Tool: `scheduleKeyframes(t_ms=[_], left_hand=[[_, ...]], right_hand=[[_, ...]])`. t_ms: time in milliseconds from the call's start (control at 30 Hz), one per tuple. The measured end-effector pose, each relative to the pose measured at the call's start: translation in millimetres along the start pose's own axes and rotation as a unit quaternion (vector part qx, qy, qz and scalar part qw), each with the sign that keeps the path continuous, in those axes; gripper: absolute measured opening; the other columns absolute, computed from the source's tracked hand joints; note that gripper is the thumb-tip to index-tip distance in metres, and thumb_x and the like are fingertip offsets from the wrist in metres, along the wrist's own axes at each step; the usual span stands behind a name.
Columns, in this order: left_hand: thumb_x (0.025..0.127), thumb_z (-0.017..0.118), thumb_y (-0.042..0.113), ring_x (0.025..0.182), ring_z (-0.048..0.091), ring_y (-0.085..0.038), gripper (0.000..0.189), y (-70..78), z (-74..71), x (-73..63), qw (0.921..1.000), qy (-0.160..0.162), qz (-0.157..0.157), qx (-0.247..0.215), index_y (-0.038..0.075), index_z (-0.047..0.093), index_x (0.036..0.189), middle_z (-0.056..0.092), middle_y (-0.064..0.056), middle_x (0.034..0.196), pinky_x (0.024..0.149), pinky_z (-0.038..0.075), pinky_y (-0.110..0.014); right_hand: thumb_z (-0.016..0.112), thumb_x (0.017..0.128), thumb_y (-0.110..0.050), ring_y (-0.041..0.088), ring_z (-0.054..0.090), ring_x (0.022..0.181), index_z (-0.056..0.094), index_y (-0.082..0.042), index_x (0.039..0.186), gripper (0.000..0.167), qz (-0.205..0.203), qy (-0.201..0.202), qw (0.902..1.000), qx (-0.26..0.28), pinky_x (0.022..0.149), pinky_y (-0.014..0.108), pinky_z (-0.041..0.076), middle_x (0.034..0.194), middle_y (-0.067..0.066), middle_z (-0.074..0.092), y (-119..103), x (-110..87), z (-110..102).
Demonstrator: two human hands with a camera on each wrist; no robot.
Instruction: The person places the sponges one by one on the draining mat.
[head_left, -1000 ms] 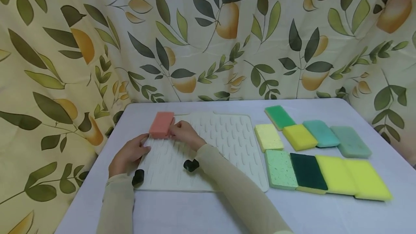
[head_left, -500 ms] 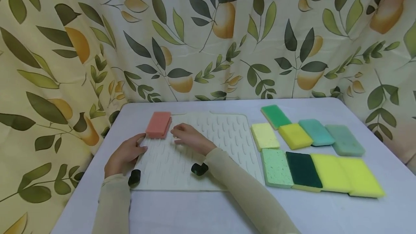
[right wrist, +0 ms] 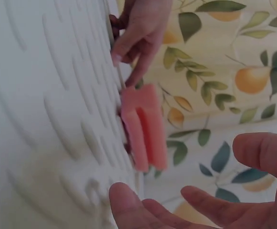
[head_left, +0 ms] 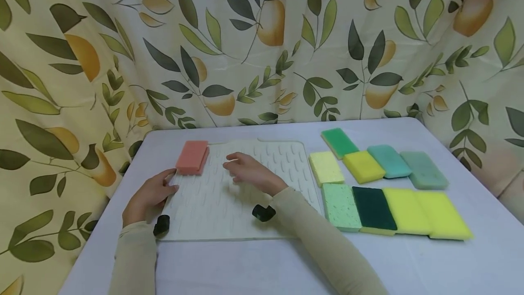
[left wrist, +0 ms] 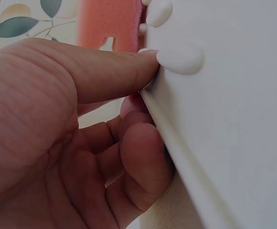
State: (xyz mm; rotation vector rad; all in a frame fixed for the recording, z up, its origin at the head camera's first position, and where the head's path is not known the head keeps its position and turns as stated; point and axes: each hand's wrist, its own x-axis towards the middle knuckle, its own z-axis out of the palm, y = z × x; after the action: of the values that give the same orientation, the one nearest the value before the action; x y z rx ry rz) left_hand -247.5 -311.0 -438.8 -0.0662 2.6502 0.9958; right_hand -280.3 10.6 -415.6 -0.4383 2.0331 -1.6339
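A curtain (head_left: 282, 99) printed with leaves and fruit fills the back, visible in all three views. Before it stands the counter (head_left: 254, 267) under a white covering, and on that lies a white mat (head_left: 245, 213); the left wrist view shows rounded white bumps rising from it close up. Two beige sleeves (head_left: 327, 245) reach in from the near side. The right hand (head_left: 253, 173) hovers over the mat, holding nothing; the right wrist view shows its fingers loosely spread and the thumb apart. The left hand (head_left: 149, 195) is at the mat's left edge, where the head view hides its grip; the left wrist view shows the thumb on top and curled fingers below, pinching the edge. Only the head view takes in the nine sponges to the right, among them a teal sponge (head_left: 389, 161), a dark green sponge (head_left: 375, 209) and a speckled mint sponge (head_left: 341, 207). The pink sponge (head_left: 192, 157) lies on the mat's far left corner, just beyond the left hand; the right wrist view reveals a deep groove in it, the left wrist view a small notch in its near edge. Smallest are the black devices (head_left: 264, 213) at the wrists.
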Motion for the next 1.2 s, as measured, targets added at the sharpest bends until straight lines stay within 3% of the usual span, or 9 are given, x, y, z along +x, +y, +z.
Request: scheduleKeyframes(t_ms=[267,567,900,1200], left_hand=[[0.108,0.063,0.02,0.074,0.056,-0.026,0.07,-6.3,-5.5,-2.4,1.0,0.004,0.004,-0.002,-0.002,0.029,0.165,0.055,-0.017,0.099,0.067,0.051,-0.037],[0.109,0.062,0.021,0.079,0.057,-0.027,0.07,-12.8,-3.7,-8.3,0.9998,0.001,-0.016,-0.006,-0.002,0.028,0.166,0.056,-0.019,0.103,0.069,0.052,-0.038],[0.108,0.063,0.021,0.077,0.056,-0.025,0.07,3.8,0.0,1.5,1.0,0.0,0.006,-0.001,-0.001,0.03,0.166,0.053,-0.015,0.096,0.07,0.05,-0.037],[0.108,0.063,0.019,0.075,0.058,-0.025,0.069,1.3,0.9,1.4,1.0,-0.002,0.006,-0.002,-0.003,0.031,0.164,0.056,-0.017,0.099,0.067,0.053,-0.037]], right_hand=[[0.057,0.111,-0.034,0.04,0.057,0.138,0.043,0.0,0.159,0.06,-0.012,0.038,0.9992,0.008,0.11,0.047,0.049,0.156,0.018,0.052,-10,-16.5,-29],[0.056,0.113,-0.029,0.044,0.053,0.141,0.046,0.001,0.156,0.053,-0.025,0.072,0.9962,0.042,0.108,0.047,0.051,0.159,0.021,0.046,-18,-23.3,-55],[0.054,0.114,-0.029,0.04,0.053,0.142,0.039,0.002,0.161,0.059,-0.029,0.143,0.9883,0.045,0.112,0.05,0.047,0.163,0.02,0.041,-20,-47.5,-103],[0.055,0.113,-0.028,0.04,0.054,0.14,0.039,0.003,0.16,0.058,-0.038,0.195,0.9788,0.051,0.111,0.048,0.048,0.162,0.02,0.042,-18,-60.4,-130]])
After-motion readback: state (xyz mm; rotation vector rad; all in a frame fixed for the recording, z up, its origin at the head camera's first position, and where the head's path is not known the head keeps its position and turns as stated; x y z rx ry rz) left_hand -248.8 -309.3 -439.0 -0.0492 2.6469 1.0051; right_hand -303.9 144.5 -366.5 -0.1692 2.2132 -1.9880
